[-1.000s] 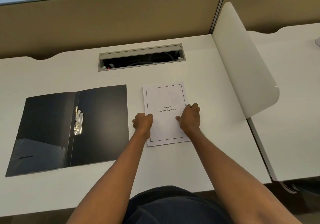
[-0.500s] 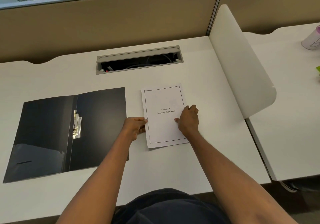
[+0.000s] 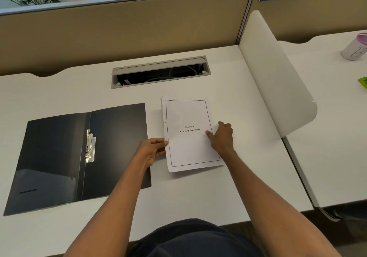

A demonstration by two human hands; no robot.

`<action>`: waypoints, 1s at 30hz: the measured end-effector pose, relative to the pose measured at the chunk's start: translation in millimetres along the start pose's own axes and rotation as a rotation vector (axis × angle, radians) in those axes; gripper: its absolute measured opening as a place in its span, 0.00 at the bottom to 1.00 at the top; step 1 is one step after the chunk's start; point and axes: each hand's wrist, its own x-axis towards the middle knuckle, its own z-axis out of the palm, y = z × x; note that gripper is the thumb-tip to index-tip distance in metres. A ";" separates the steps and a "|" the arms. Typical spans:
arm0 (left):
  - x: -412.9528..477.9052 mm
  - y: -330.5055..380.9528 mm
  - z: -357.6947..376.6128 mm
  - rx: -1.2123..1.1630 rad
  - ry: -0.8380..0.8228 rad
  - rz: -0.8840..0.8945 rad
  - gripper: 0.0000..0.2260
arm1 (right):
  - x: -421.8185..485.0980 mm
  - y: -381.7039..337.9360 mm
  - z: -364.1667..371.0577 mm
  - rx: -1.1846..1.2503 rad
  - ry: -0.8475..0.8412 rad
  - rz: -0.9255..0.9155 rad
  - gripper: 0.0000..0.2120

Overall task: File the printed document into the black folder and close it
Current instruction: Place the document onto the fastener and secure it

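The printed document (image 3: 189, 115), a white stack with a framed title page, lies on the white desk (image 3: 228, 187) right of centre. Its left edge is raised off the desk. My left hand (image 3: 153, 151) pinches that left edge, thumb on top and fingers underneath. My right hand (image 3: 222, 137) grips the right edge, thumb resting on the page. The black folder (image 3: 117, 137) lies open flat to the left, with its metal clip (image 3: 90, 149) on the spine. My left wrist hangs over the folder's right flap.
A grey cable slot (image 3: 160, 71) is set into the desk behind the document. A white curved divider (image 3: 278, 81) stands on the right. Beyond it, on the neighbouring desk, stands a purple-lidded cup (image 3: 355, 47). Tan partition panels (image 3: 119, 28) close off the back.
My left hand slid off the page to its left edge and got fingers under it. The stack's left side has lifted. My right hand shifted to the right edge.
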 end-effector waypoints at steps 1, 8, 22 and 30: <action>-0.4 1.7 -5.3 -0.009 -0.006 -0.003 0.10 | 0.5 -0.7 -1.2 0.060 -0.001 0.006 0.31; -5.7 17.6 -46.9 -0.040 -0.035 0.010 0.11 | -0.5 -17.1 4.9 0.435 -0.103 0.063 0.08; -36.0 43.6 -175.3 0.253 0.002 0.170 0.09 | -46.7 -77.6 65.8 0.804 -0.443 0.076 0.04; -51.9 56.4 -265.5 0.747 0.427 0.545 0.16 | -70.9 -103.7 111.7 0.829 -0.446 0.126 0.04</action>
